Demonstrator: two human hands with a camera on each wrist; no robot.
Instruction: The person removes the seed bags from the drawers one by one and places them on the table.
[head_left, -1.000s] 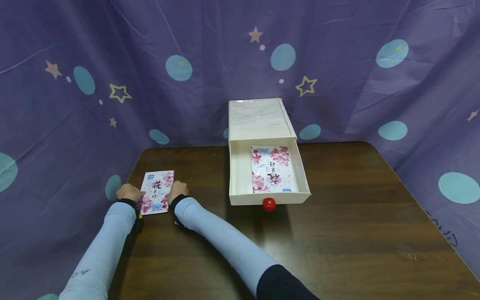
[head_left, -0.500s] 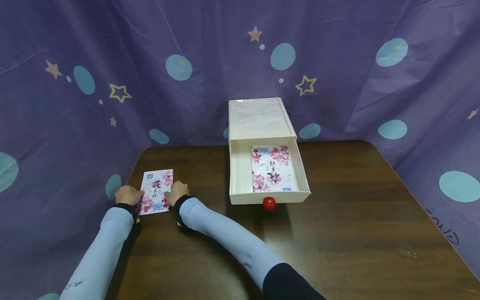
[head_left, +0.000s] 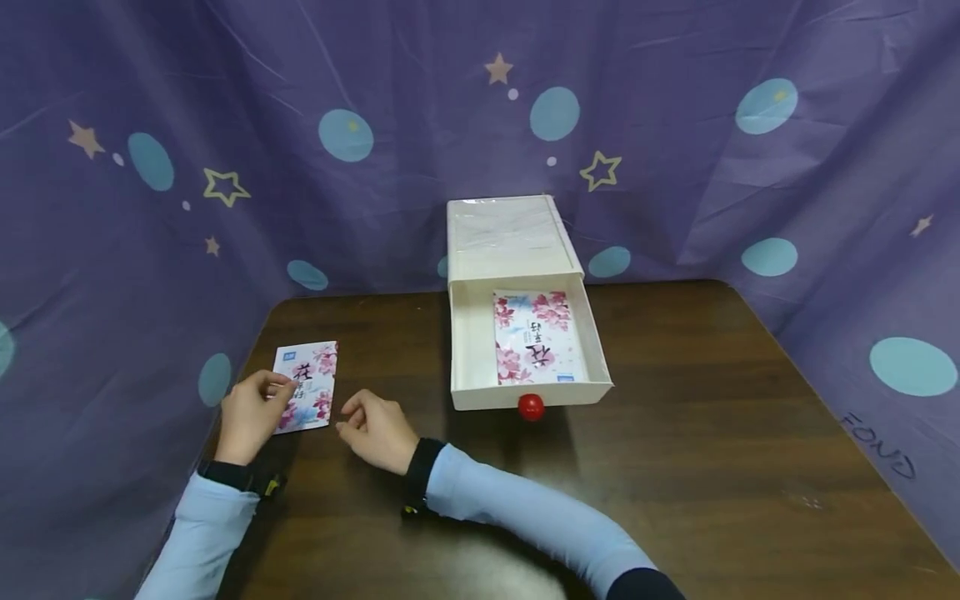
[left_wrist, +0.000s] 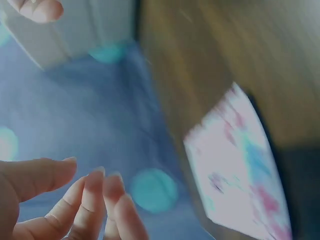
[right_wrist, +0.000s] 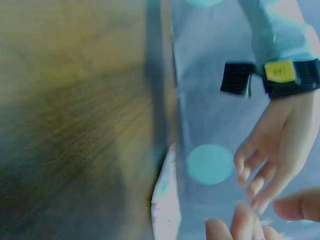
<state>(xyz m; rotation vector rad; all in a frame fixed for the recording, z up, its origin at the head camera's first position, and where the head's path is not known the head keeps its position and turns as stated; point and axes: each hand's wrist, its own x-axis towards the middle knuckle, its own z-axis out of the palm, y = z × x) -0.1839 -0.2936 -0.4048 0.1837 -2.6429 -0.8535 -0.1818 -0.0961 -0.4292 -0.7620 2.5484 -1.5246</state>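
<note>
A flat white packet (head_left: 318, 400) with pink blossoms and dark characters lies on the left of the table. In the head view my left hand (head_left: 251, 417) overlaps its near left corner from above. The left wrist view has the packet (left_wrist: 235, 170) apart from the left hand (left_wrist: 75, 205), whose thumb and fingers are bent loosely with a gap between them. Just right of the packet, my right hand (head_left: 378, 432) hovers with relaxed, bent fingers and nothing in them. A similar floral packet (head_left: 534, 337) lies in the pulled-out drawer (head_left: 468, 346).
The drawer belongs to a white box (head_left: 510, 237) at the back middle and has a red round knob (head_left: 531, 407). Brown wooden table (head_left: 675, 467) surrounds it. A purple cloth (head_left: 420, 108) with stars and blue ovals hangs behind and at both sides.
Both hands have let go of the left packet's side edges and drawn back toward the person, the right one also moving right. The packet stays on the table. The head view has shifted slightly.
</note>
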